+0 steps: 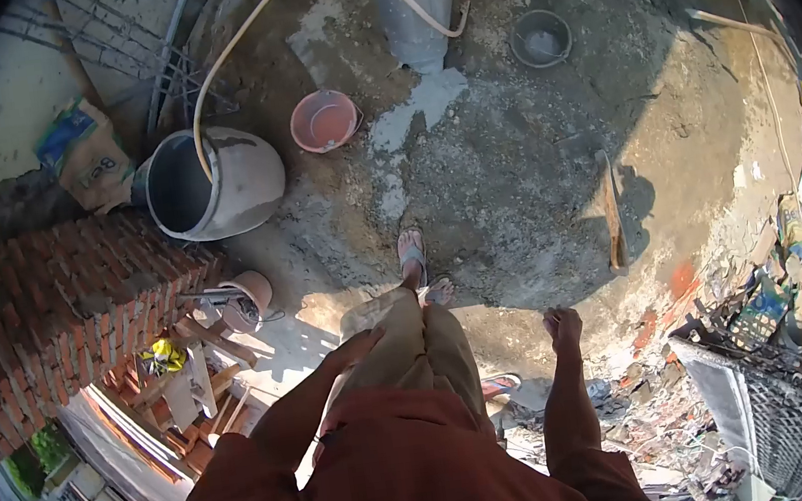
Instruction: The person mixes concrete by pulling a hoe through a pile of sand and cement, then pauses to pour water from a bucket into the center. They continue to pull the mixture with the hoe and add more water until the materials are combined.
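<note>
My left hand [359,347] rests against my left thigh, on the tan trousers [447,340], with its fingers stretched out and nothing seen in them. Out to the right, my right hand [562,325] hangs above the ground with its fingers curled in; no object shows in it. A wooden board [613,212] lies on the ground ahead of that hand. By my feet spreads a wide patch of grey, gravelly mix [513,187]. One sandalled foot [411,246] stands at its edge.
A large drum [252,181] with a hose [241,48] in it stands left of a pink basin [325,122]. Farther off are a dark bucket [540,39] and a metal cylinder [416,8]. A brick stack [58,313] is at left; rubble [641,411] lies at right.
</note>
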Demonstrator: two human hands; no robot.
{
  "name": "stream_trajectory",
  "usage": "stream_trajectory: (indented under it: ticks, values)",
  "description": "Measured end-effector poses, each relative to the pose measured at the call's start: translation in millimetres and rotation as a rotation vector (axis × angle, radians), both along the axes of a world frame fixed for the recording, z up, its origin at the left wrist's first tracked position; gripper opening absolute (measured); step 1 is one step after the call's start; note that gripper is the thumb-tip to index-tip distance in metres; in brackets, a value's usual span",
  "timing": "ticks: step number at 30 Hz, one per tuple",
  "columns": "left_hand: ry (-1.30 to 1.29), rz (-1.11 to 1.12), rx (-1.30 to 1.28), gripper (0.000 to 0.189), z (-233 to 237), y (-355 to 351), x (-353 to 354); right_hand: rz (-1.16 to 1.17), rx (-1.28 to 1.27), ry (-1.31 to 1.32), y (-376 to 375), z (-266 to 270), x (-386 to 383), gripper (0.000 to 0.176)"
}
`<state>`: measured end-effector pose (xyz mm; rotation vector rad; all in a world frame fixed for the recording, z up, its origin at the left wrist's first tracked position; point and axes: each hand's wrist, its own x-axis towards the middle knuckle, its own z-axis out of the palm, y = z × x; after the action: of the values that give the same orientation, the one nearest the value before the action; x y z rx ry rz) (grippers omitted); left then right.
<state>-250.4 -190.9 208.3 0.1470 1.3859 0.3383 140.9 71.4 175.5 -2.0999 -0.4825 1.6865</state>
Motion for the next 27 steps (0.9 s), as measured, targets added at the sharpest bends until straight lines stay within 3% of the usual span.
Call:
stream_trajectory:
  ticks: [2,4,5,7,9,11,14,16,20,22,24,27]
  values:
    - [0.278,-0.313,-0.076,0.088,-5.0,1.5,13.8,0.283,-0.195,-0.036,-44.8,-21.4,-2.6,0.017]
    - [0.168,-0.287,-0.13,0.095,17.0,25.7,16.6,0.525,-0.234,-0.004,-76.9,-21.4,-9.9,0.019]
    - [0.175,-0.255,-0.127,0.095,13.8,36.5,18.3,0.534,-0.239,0.002,-88.2,-18.2,-19.9,0.018]
    - [0.431,-0.377,-0.076,0.095,11.7,39.3,21.1,0.523,-0.267,0.03,-99.6,-6.7,-39.0,0.016]
    - [0.67,-0.288,-0.206,0.108,-28.7,34.9,29.9,0.568,-0.271,0.023,-101.9,-4.2,-53.7,0.013]
    - [0.738,-0.273,-0.343,0.11,-5.8,54.7,11.7,0.559,-0.223,0.07,-93.0,0.1,-73.5,0.011]
    - [0.805,-0.355,-0.5,0.11,-7.7,60.9,-20.1,0.522,-0.189,0.099,-67.3,-11.1,-119.8,0.012]
    - [0.816,-0.435,-0.547,0.108,-19.3,52.3,-48.6,0.528,-0.151,0.272,-46.3,-38.0,-154.8,0.01]
    - [0.716,-0.6,-0.478,0.113,-34.3,26.4,-114.9,0.619,-0.033,0.238,-20.8,-89.1,-277.0,0.016]
    - [0.797,-0.644,-0.377,0.114,-94.3,-3.1,-135.4,0.568,-0.03,0.239,-7.8,-114.1,-354.2,0.02]
    - [0.683,-0.62,-0.351,0.112,-62.1,20.4,-184.1,0.521,-0.066,0.274,-6.0,-148.2,-421.9,0.025]
    - [0.664,-0.63,-0.319,0.105,-75.6,23.8,-218.8,0.476,-0.103,0.299,-3.7,-232.6,-516.9,0.041]
